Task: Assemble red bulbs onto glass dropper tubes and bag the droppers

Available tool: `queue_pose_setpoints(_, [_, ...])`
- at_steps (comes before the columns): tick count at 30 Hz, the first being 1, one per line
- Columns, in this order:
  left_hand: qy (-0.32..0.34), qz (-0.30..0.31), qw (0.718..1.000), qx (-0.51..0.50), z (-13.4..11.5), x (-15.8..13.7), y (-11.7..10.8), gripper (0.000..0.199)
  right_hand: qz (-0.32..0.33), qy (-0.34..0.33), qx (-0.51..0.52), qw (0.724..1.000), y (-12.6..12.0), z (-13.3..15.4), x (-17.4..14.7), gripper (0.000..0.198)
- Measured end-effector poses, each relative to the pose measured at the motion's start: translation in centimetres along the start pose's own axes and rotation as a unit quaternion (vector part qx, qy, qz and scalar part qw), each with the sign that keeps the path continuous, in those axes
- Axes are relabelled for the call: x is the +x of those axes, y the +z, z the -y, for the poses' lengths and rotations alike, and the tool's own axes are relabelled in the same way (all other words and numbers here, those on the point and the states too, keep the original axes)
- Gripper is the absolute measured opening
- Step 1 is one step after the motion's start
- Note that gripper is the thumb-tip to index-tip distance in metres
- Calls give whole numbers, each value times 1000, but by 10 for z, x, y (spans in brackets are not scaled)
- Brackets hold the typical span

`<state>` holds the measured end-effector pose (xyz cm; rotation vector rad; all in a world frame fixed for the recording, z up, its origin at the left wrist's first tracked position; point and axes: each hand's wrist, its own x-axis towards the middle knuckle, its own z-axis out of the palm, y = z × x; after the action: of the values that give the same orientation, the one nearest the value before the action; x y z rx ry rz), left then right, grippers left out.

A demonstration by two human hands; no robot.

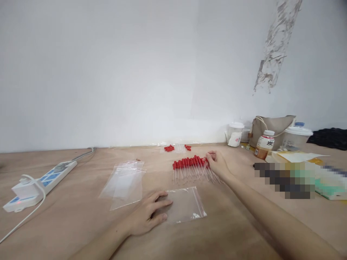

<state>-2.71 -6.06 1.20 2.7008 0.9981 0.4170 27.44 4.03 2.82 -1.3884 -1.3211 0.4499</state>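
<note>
A row of glass droppers with red rubber bulbs [189, 162] lies on the table, their clear tubes pointing toward me. At the row's right end, my right hand [216, 164] is closed, with thumb and fingers pinched on a dropper whose bulb they mostly hide. Nearer to me, a clear zip bag [184, 205] lies flat with its zip edge to the right. My left hand [150, 213] rests on the bag's left edge, fingers apart and stretched out.
Several clear zip bags [126, 184] lie stacked at left. Small red bulbs [169, 148] sit on plastic near the wall. A power strip [51, 178] with a plug stands far left. At right are a lidded cup [235, 134], a bottle [265, 144] and a bag [273, 126].
</note>
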Motion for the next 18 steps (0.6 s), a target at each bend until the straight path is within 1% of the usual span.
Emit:
queue_pose_setpoints(2, [0, -7, 1000, 2, -1, 1, 1, 40, -5, 34, 118, 992, -16, -9, -21, 24])
queue_pose_setpoints(4, [4, -13, 1000, 3, -1, 3, 2, 41, -5, 79, 185, 980, -25, -16, -40, 24])
queue_pose_setpoints(6, [7, -18, 1000, 2, -2, 3, 3, 41, -12, 109, 215, 970, -27, -22, -55, 23])
queue_pose_setpoints(9, [6, -21, 1000, 0, -3, 4, 3, 41, -17, 130, 252, 959, -23, -24, -68, 22])
queue_pose_setpoints(12, [4, -18, 1000, 1, -4, 4, 2, 42, 4, 154, 285, 946, -16, -22, -74, 20])
queue_pose_setpoints(15, [1, -20, 1000, -6, -6, 6, 3, 42, 15, 207, 336, 919, -10, -17, -82, 19])
queue_pose_setpoints(17, [-3, -20, 1000, -10, -7, 8, 3, 44, 43, 238, 359, 901, -9, -15, -86, 19])
queue_pose_setpoints(18, [-6, -20, 1000, -10, -8, 9, 4, 44, 76, 243, 357, 899, -10, -15, -88, 20])
